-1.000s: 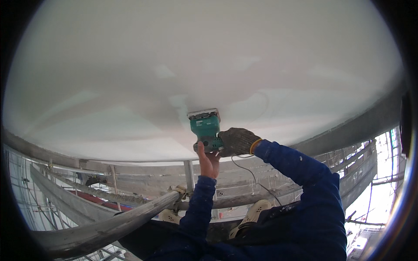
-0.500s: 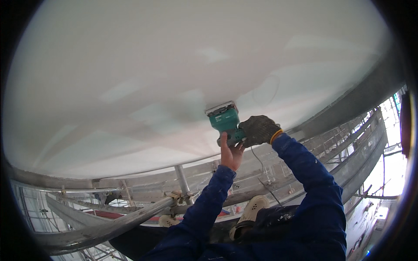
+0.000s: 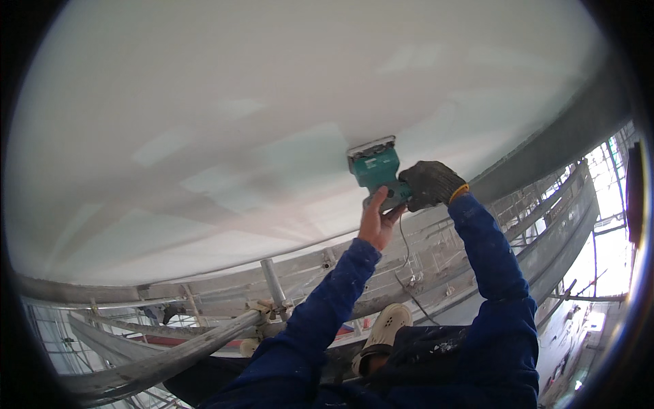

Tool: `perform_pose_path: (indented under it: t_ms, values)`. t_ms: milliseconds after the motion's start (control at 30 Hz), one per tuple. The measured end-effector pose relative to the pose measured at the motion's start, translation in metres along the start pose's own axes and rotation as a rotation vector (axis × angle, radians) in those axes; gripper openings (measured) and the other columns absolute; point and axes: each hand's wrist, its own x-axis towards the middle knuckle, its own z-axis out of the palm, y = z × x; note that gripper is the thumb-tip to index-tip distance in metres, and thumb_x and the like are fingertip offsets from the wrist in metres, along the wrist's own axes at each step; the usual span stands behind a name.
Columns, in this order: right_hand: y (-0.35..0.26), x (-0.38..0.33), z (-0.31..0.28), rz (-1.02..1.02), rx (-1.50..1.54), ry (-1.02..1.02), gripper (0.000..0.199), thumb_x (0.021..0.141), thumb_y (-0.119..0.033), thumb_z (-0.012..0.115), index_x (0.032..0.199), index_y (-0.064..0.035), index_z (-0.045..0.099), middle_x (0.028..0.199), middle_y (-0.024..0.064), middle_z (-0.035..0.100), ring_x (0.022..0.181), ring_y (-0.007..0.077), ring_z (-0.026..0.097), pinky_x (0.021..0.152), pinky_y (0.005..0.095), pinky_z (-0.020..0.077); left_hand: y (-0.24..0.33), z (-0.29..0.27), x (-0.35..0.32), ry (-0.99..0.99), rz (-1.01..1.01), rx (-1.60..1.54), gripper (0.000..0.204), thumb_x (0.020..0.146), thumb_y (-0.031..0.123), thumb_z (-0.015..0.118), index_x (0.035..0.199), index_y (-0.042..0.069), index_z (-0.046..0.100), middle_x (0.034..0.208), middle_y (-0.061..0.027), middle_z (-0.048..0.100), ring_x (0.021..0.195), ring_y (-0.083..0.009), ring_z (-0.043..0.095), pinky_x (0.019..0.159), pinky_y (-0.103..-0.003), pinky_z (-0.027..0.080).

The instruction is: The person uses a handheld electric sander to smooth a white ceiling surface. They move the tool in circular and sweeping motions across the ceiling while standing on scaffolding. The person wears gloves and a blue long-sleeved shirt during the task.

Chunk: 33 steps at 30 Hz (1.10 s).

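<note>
A green electric sander (image 3: pixel 376 168) is held up with its flat pad at the pale, curved surface (image 3: pixel 225 102) that fills the upper view. My bare left hand (image 3: pixel 381 221) grips the sander's body from below, its thumb along the near side. My right hand (image 3: pixel 430 184), in a dark knitted glove with a yellow cuff, is closed around the right side of the tool. A thin power cord (image 3: pixel 407 249) hangs from the sander. Patches of light green and pinkish white show on the surface around the pad.
Metal scaffold poles (image 3: pixel 157 354) run across the lower left, joined by a clamp (image 3: pixel 262 310) to an upright tube (image 3: pixel 274 283). Below me show my beige clogs (image 3: pixel 390 327). Long grey planks (image 3: pixel 562 225) curve along the right, with a dark beam (image 3: pixel 545 146) above them.
The sander and both hands have shifted right and a little upward across the pale surface. Both hands keep their hold, and the cord has swung along.
</note>
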Motion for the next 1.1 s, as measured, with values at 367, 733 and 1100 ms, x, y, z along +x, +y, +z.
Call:
perform_pose_path:
  t_ms: [367,733,1100]
  values:
    - [-0.105,0.06,0.008,-0.135,0.132,-0.035,0.049,0.063,-0.044,0.076,0.095,-0.0067,0.068,0.092,0.0163,0.07,0.09,0.0349,0.067,0.077,0.0463,0.0543,0.103,-0.044,-0.072,0.205,0.128,0.206,0.048,0.093,0.038,0.064,0.128,0.01,0.048,0.127,-0.0123,0.057,0.118,-0.0293,0.056,0.101,-0.047,0.048]
    - [-0.006,0.004,-0.006,0.048,0.023,-0.09,0.046,0.059,-0.043,0.078,0.093,-0.0127,0.071,0.091,0.012,0.071,0.093,0.0315,0.067,0.081,0.045,0.0533,0.008,0.001,-0.002,0.017,0.019,0.086,0.042,0.094,0.031,0.063,0.126,0.008,0.047,0.126,-0.0117,0.055,0.116,-0.0282,0.056,0.103,-0.045,0.048]
    - [0.033,-0.011,-0.005,0.099,0.124,-0.081,0.05,0.052,-0.038,0.079,0.093,-0.0105,0.07,0.094,0.0136,0.07,0.092,0.0325,0.066,0.081,0.0448,0.0532,-0.012,0.034,0.009,0.017,-0.005,0.181,0.05,0.092,0.035,0.067,0.126,0.006,0.044,0.126,-0.0135,0.052,0.115,-0.0281,0.056,0.101,-0.045,0.049]
